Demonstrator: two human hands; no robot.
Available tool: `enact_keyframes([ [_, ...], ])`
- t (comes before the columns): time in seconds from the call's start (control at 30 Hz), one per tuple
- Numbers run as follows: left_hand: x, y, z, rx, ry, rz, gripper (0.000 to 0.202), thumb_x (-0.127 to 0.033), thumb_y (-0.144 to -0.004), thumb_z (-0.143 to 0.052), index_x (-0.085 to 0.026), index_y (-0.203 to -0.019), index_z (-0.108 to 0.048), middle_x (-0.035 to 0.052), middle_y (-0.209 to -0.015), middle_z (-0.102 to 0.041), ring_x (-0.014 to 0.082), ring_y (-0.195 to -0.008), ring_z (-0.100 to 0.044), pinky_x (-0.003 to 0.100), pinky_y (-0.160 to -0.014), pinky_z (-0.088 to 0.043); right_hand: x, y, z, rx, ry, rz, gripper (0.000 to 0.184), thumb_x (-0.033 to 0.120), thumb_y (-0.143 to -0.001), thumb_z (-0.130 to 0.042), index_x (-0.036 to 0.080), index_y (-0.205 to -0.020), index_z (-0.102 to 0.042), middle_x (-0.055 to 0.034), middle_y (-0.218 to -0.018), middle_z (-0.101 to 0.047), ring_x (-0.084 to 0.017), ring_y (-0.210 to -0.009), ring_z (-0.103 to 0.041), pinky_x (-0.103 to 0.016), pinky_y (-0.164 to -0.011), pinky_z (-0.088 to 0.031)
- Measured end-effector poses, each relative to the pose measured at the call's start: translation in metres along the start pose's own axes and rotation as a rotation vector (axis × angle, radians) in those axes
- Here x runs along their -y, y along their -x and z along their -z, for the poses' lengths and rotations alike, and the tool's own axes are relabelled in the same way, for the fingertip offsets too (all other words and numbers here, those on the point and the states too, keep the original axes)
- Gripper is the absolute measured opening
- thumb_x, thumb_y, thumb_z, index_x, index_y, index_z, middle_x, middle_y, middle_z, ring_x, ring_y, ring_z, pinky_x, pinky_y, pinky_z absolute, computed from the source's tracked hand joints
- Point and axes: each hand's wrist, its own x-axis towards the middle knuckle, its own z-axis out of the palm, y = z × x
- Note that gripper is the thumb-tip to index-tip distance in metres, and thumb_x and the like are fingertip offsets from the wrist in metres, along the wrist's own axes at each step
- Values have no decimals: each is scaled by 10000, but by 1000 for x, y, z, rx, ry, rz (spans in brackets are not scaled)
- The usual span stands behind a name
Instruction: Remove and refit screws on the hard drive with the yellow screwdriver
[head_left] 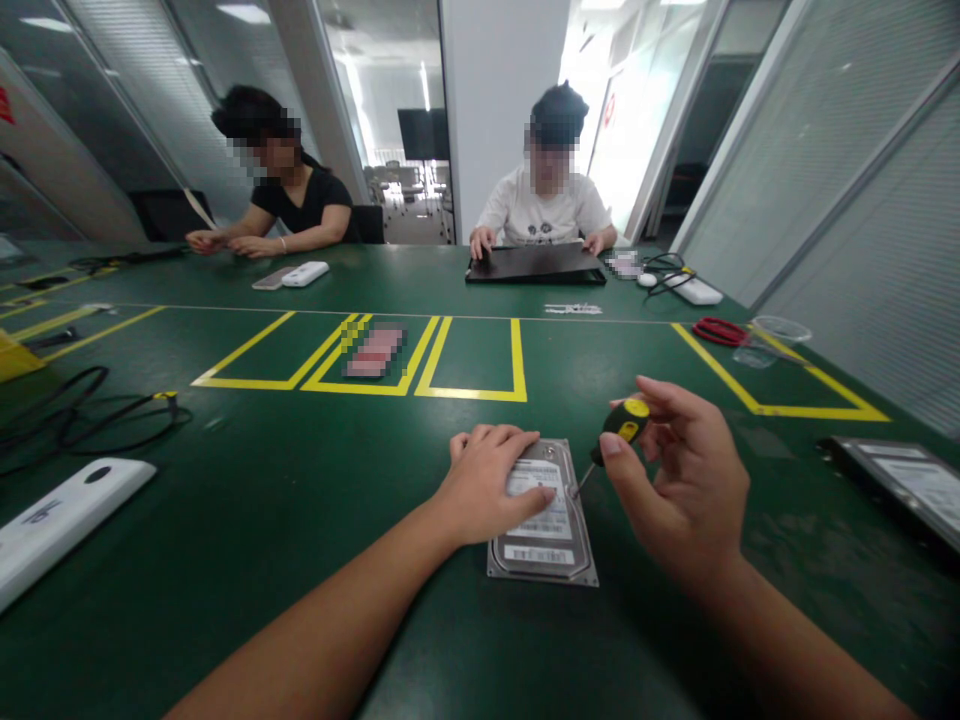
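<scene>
A silver hard drive [546,540] with white labels lies flat on the green table [300,520] in front of me. My left hand [491,478] rests on its upper left part, fingers laid flat over the label. My right hand [686,480] is closed around a small screwdriver [616,430] with a black and yellow handle. The thin tip of the screwdriver points down at the drive's right edge.
Yellow tape rectangles [469,385] mark the table's middle. A white device [60,515] and black cables [90,415] lie at left. Another drive [900,480] lies at right, red scissors [720,330] and a clear cup [776,335] beyond. Two people sit across the table.
</scene>
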Motion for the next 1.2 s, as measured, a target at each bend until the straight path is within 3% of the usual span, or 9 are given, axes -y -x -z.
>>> enact_keyframes([
  [0.23,-1,0,0,2,-2,-3,649,-610,-832,-604,-290,-1387,-504,53,-1343,-575,322,-1215,-465,502,-969,-345,-4,8,-12,121,40,-60,235,290,-896,-617,190,-1108,-623,-21,-885,-637,-130,-705,-517,-300,-645,-424],
  [0.37,0,-1,-1,-9,0,-7,644,-610,-831,-610,-297,-1384,-504,48,-1338,-578,320,-1208,-471,503,-963,-347,-4,8,-13,148,6,-46,162,297,-929,-582,195,-1042,-638,-21,-885,-632,-145,-768,-559,-306,-678,-437],
  [0.53,0,0,0,0,2,-4,639,-610,-838,-600,-303,-1389,-497,53,-1348,-571,323,-1217,-465,510,-970,-343,-1,0,1,44,-69,-90,213,341,-939,-563,205,-1076,-652,-45,-932,-631,-167,-805,-590,-319,-693,-462],
  [0.63,0,0,0,12,7,-7,635,-615,-847,-583,-300,-1391,-495,61,-1353,-568,327,-1223,-460,515,-978,-339,-1,-10,10,-81,-45,-144,257,386,-931,-571,193,-1069,-671,-37,-846,-619,-148,-713,-568,-303,-648,-455],
  [0.73,0,1,1,12,2,-10,632,-603,-855,-578,-301,-1402,-480,58,-1363,-560,323,-1232,-455,515,-985,-336,-11,-19,12,-97,-53,-218,279,393,-908,-608,192,-1092,-668,-9,-762,-604,-125,-630,-541,-272,-593,-442],
  [0.83,0,2,1,-4,-20,-2,645,-605,-853,-578,-306,-1414,-469,62,-1409,-524,333,-1270,-423,524,-999,-325,-29,-23,8,-37,-6,-215,291,357,-864,-653,209,-1115,-658,-1,-795,-621,-118,-621,-535,-258,-581,-432],
  [1.0,-1,5,2,-33,-69,-13,581,-617,-851,-579,-349,-1364,-534,48,-1457,-485,342,-1320,-369,544,-1018,-289,-61,-18,-2,149,10,-232,376,283,-822,-634,198,-1187,-607,-44,-950,-688,-158,-759,-628,-291,-702,-499],
  [1.1,-2,5,3,-24,-75,-35,555,-613,-871,-557,-345,-1356,-547,35,-1424,-532,324,-1297,-400,541,-1007,-288,-71,-16,-3,308,79,-227,506,370,-826,-636,172,-1281,-539,-73,-1018,-672,-167,-791,-627,-299,-722,-501],
  [1.2,-4,6,6,15,-83,-62,616,-638,-873,-536,-315,-1396,-516,45,-1445,-528,330,-1307,-399,566,-1030,-257,-74,-17,-1,404,248,-219,446,455,-909,-512,155,-1238,-539,-87,-1045,-649,-193,-888,-617,-321,-801,-486],
])
